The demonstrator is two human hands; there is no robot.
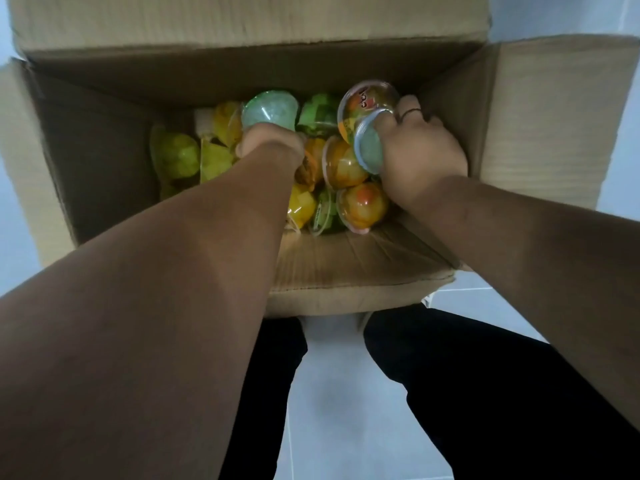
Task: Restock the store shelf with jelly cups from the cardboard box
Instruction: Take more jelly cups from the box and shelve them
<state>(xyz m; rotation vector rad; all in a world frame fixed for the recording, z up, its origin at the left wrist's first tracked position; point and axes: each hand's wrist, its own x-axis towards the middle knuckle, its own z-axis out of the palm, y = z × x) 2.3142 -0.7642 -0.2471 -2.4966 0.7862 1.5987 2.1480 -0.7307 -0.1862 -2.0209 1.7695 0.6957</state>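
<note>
Jelly cups point(346, 164): left grip point(268, 144) holds one, right grip point(419, 147) two.

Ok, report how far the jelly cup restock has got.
Done: the cardboard box stands open, flaps out; the shelf is out of view, so cups already placed cannot be counted. In hand: the left hand grips a green jelly cup; the right hand holds two, an orange cup and a pale green cup. Left: a pile of cups lies in the box, unshelved.
</note>
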